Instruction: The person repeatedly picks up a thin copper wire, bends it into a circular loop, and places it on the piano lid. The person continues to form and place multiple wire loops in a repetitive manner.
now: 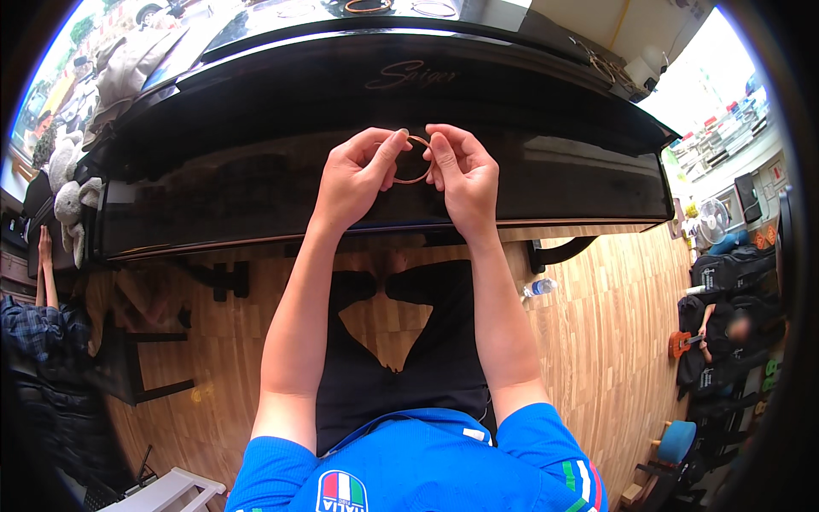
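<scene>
A thin tan ring (412,179) is held upright between my hands, in front of the closed glossy black piano (256,145). My left hand (363,175) grips its left side, with the thumb bent over the curled fingers. My right hand (461,175) pinches its right side with thumb and fingers. Both forearms reach up from the blue short sleeves at the lower edge.
On the piano top lie several rings (367,7); grey plush toys (70,209) sit at its left end. A person in plaid (43,324) is at the left; another (734,328) holds a small ukulele (682,345) at the right. A bottle (539,288) is on the floor.
</scene>
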`<action>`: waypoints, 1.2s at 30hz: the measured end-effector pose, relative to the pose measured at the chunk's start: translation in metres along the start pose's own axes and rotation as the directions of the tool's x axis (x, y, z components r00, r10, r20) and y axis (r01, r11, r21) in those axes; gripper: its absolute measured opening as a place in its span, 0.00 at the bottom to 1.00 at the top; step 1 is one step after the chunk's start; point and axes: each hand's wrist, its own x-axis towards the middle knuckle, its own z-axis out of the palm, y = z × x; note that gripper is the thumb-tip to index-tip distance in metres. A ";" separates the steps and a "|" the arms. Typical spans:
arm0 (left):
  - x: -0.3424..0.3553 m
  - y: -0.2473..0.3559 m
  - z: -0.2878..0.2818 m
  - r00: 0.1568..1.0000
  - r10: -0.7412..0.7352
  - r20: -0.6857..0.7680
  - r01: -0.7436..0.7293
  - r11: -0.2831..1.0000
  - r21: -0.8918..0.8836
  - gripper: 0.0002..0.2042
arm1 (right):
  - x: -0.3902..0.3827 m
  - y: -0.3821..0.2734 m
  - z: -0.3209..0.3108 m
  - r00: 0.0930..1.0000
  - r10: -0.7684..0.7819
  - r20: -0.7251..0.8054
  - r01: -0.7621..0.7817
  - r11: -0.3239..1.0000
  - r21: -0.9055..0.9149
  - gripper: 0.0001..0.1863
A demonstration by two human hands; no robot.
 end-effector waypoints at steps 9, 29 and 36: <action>0.004 -0.008 0.000 0.995 0.087 -0.048 -0.093 0.988 -0.120 0.13 | 0.000 0.003 0.000 0.998 -0.019 -0.061 0.017 1.000 -0.026 0.11; 0.001 -0.005 -0.003 0.999 0.031 -0.039 -0.032 0.999 -0.030 0.11 | 0.001 0.005 0.000 0.992 -0.015 -0.127 0.020 0.999 0.036 0.10; 0.001 -0.006 0.000 0.998 0.053 -0.043 -0.053 0.999 -0.007 0.10 | 0.000 0.001 0.002 0.990 -0.035 -0.140 0.039 0.999 0.020 0.12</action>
